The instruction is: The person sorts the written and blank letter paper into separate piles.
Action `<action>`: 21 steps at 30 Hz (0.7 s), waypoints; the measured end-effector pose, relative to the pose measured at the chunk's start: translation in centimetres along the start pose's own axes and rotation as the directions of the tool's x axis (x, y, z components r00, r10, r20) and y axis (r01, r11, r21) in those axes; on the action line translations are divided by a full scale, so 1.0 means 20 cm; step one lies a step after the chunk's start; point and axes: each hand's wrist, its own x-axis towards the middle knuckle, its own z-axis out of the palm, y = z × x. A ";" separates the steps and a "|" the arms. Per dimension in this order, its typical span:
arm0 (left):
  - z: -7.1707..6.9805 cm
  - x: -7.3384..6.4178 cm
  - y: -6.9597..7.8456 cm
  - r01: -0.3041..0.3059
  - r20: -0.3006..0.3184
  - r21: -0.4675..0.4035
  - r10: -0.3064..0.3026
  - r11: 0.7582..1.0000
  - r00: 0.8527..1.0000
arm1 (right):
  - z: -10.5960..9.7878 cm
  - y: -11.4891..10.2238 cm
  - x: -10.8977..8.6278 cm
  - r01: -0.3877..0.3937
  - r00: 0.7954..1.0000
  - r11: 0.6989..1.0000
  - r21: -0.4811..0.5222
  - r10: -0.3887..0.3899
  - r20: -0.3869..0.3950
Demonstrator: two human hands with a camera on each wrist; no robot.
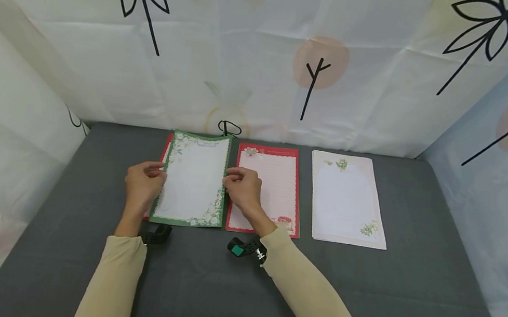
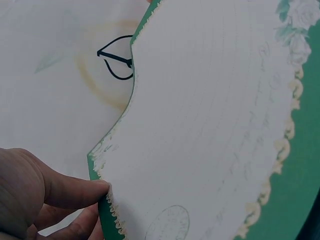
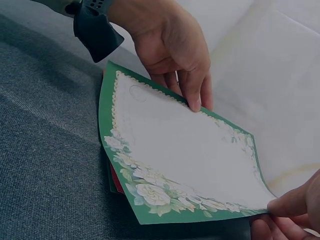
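Note:
A green-bordered sheet of stationery paper (image 1: 192,180) with white flowers along its edge is held between both hands. My left hand (image 1: 144,185) pinches its left edge between thumb and fingers. The right edge is pinched by my right hand (image 1: 245,188), which overlaps a red-bordered sheet (image 1: 272,202) lying on the table. In the right wrist view the green-bordered sheet (image 3: 185,150) bows between the two hands, its near corner raised. More paper with a red edge (image 3: 116,180) shows beneath it, mostly hidden.
To the right, white sheets with a green plant print (image 1: 348,200) lie on the dark grey table (image 1: 304,295). A printed white cloth (image 1: 245,74) hangs behind the table's far edge, and more cloth (image 1: 502,208) hangs along the right side.

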 end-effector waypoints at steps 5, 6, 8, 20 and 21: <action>-0.02 0.01 -0.01 0.000 -0.013 0.004 0.001 1.000 1.000 | 0.02 0.00 0.00 -0.008 1.000 0.999 -0.039 0.009 0.014; -0.02 0.01 -0.01 0.000 -0.017 0.005 0.000 1.000 1.000 | 0.03 -0.01 0.00 -0.009 1.000 0.999 -0.050 0.009 0.019; -0.02 0.01 -0.01 0.004 -0.025 0.018 -0.003 1.000 1.000 | 0.03 -0.01 0.00 -0.007 1.000 0.997 -0.075 0.009 0.029; -0.04 0.03 -0.02 -0.008 -0.051 0.035 0.010 0.999 0.999 | 0.07 -0.02 0.02 0.021 0.996 0.980 -0.199 -0.003 0.088; -0.04 0.03 -0.02 -0.010 -0.048 0.035 0.012 0.999 0.999 | 0.07 -0.02 0.02 0.022 0.996 0.979 -0.205 -0.004 0.091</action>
